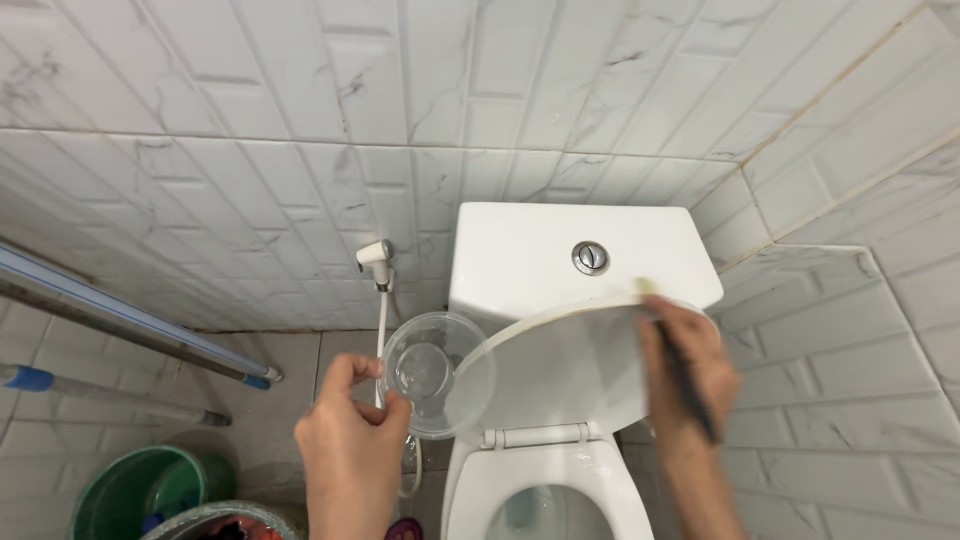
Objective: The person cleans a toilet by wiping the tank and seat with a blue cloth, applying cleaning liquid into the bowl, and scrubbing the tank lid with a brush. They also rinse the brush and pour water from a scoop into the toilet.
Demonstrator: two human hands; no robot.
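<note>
Partly blurred, right hand (685,365) grips a dark brush (690,385) on the lid (560,365).

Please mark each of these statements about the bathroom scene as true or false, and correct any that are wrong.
1. The left hand holds a clear plastic bowl by its rim. True.
2. The toilet lid is shut flat over the toilet bowl. False: it is raised and leans toward the tank, and the toilet bowl is open.
3. The right hand is at the lid's upper right edge, with a dark stick-like thing lying along it. True.
4. The spray nozzle hangs on the wall to the right of the tank. False: it hangs to the left.
5. A red bucket stands at lower left. False: the bucket is green.
</note>
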